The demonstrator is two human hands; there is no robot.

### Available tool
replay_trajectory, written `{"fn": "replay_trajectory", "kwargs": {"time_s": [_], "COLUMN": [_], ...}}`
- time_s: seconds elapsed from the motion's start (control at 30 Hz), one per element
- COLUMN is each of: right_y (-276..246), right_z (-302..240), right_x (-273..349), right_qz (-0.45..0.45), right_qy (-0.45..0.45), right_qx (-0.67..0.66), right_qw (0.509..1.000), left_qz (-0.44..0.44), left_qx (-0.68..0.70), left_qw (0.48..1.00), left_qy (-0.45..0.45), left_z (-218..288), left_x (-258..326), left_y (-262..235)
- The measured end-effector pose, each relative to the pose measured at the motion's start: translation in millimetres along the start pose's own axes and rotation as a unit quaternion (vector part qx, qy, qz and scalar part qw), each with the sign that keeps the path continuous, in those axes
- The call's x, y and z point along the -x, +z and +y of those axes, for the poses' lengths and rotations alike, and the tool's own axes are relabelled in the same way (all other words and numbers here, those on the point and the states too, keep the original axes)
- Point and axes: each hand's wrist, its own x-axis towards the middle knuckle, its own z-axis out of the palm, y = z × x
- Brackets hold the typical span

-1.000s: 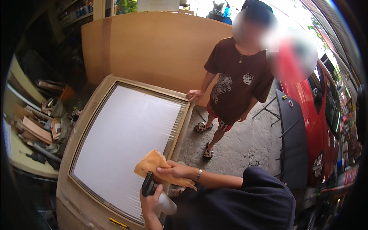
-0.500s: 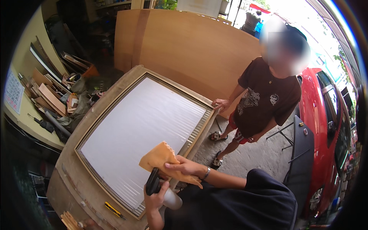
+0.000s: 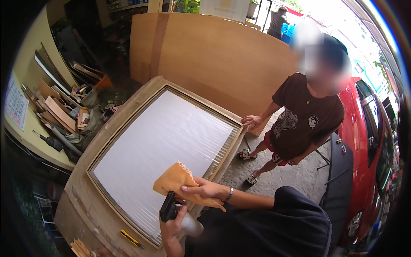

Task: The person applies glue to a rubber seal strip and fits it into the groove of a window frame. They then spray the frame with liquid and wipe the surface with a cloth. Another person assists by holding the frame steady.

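Observation:
My left hand [image 3: 172, 223] is closed around a spray bottle [image 3: 192, 225] with a black trigger head and a pale, see-through body. Just above it, my right hand [image 3: 200, 189] grips an orange-tan cloth [image 3: 173, 177] with a scalloped edge; the cloth droops on both sides of the fingers. Both hands are close together over the near edge of a framed panel [image 3: 158, 132]. The panel has a white face and a wood frame, with ribbed clear strips along its right and near ends. It lies flat on a worn wooden table [image 3: 79, 199].
A yellow-black utility knife [image 3: 132, 238] lies on the table's near side. Across from me, a person in a brown shirt [image 3: 306, 113] rests a hand on the panel's corner. Scrap wood [image 3: 60, 112] piles at left. A plywood sheet [image 3: 214, 55] stands behind; a red car [image 3: 364, 128] is right.
The view has shifted slightly, so the table and the person appear lower and farther right. My hands keep hold of the bottle and cloth in nearly the same place.

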Motion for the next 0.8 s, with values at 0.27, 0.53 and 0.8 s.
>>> {"fn": "replay_trajectory", "kwargs": {"time_s": [0.27, 0.53, 0.8], "right_y": [7, 16, 24], "right_z": [8, 20, 32], "right_x": [8, 12, 5], "right_qz": [0.063, 0.122, 0.160], "right_qy": [-0.035, -0.058, -0.019], "right_qx": [-0.051, -0.084, -0.114], "right_qw": [0.996, 0.987, 0.980], "left_qz": [-0.063, -0.121, 0.069], "left_qx": [0.000, -0.012, -0.085], "left_qw": [0.998, 0.992, 0.987], "left_qy": [-0.015, -0.018, 0.116], "left_z": [4, -1, -9], "left_x": [-15, -25, 2], "left_y": [-10, -29, -123]}}
